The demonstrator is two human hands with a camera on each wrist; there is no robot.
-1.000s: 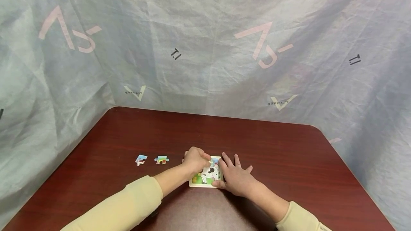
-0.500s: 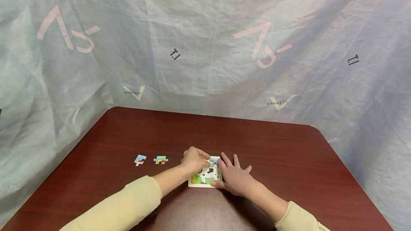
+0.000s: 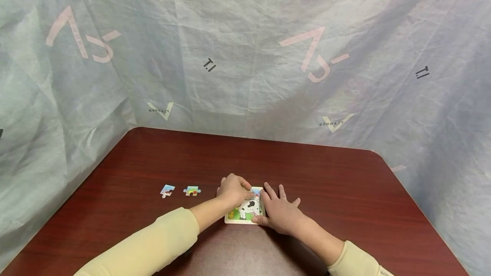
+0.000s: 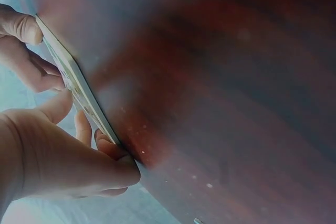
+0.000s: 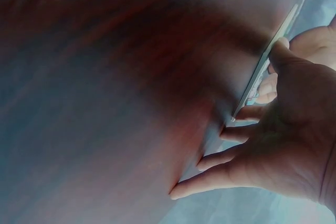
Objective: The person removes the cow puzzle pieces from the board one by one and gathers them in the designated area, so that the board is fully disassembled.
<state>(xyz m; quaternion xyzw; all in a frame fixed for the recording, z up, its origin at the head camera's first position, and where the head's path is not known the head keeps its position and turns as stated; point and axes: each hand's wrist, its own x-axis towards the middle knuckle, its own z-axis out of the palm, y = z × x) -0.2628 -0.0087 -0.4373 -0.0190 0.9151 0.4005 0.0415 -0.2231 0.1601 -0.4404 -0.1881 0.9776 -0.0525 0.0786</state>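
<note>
A small jigsaw puzzle in a pale tray (image 3: 243, 221), with a spotted cow on green, lies flat on the table. My left hand (image 3: 232, 193) reaches over its upper left part, thumb and fingers bent down toward the picture. In the left wrist view the thumb (image 4: 58, 106) touches the puzzle's face. Whether a puzzle piece is between those fingers is hidden. My right hand (image 3: 283, 213) lies along the tray's right side, its thumb on the near edge. The other fingers are spread, with several tips on the table in the right wrist view.
Two loose puzzle pieces lie left of the tray: one with a blue top and white-red figure (image 3: 167, 191), one blue, green and red (image 3: 192, 191). The dark red table (image 3: 326, 173) meets a grey printed cloth (image 3: 245, 76) behind.
The left thumb has shifted slightly right and down over the puzzle, and the left forearm has moved a little right. The right hand, tray and loose pieces stay in place.
</note>
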